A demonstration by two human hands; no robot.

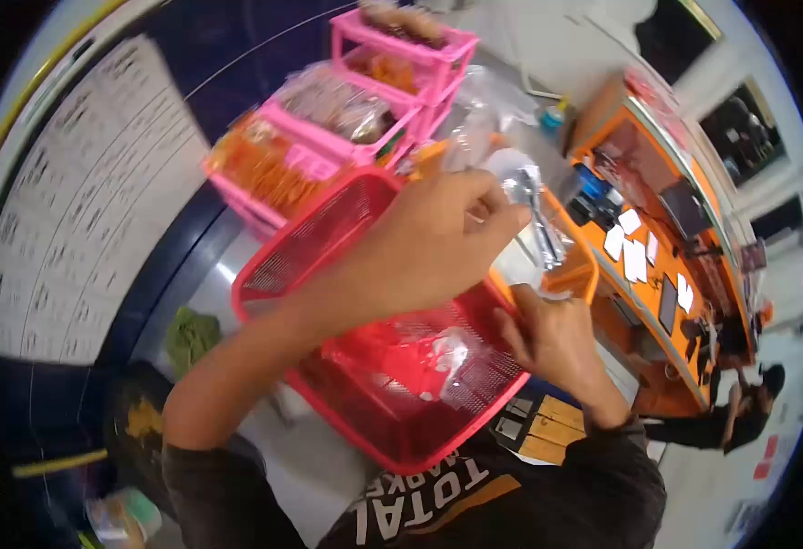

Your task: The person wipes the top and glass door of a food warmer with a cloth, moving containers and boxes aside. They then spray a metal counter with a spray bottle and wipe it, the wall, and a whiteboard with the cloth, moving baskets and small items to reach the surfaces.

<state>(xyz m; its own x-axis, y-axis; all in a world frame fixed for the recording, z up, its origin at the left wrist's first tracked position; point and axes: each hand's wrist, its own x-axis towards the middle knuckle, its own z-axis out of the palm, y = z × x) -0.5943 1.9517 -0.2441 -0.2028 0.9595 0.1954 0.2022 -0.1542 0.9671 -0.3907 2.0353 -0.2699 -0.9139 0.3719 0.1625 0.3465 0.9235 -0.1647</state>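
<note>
My left hand [465,229] reaches across the red basket [278,256], its thumb and fingers curled together in a pinch. Whatever it holds is hidden; shiny silver, spoon-like pieces [548,233] lie just beyond its fingertips. My right hand [557,343] is at the near side of the orange basket [589,265], fingers bent and partly hidden at some whitish plastic. What those fingers close on I cannot make out. White and clear plastic items sit in the orange basket. Inside the red basket lies a red and white plastic packet [420,361], blurred.
Pink stacked baskets [401,123] with bagged orange and pale foods stand behind. A green leafy bunch [193,339] is at left, near a dark pan [140,439]. A written sheet [81,210] hangs on the wall. An orange desk [639,247] and another person [740,412] are at right.
</note>
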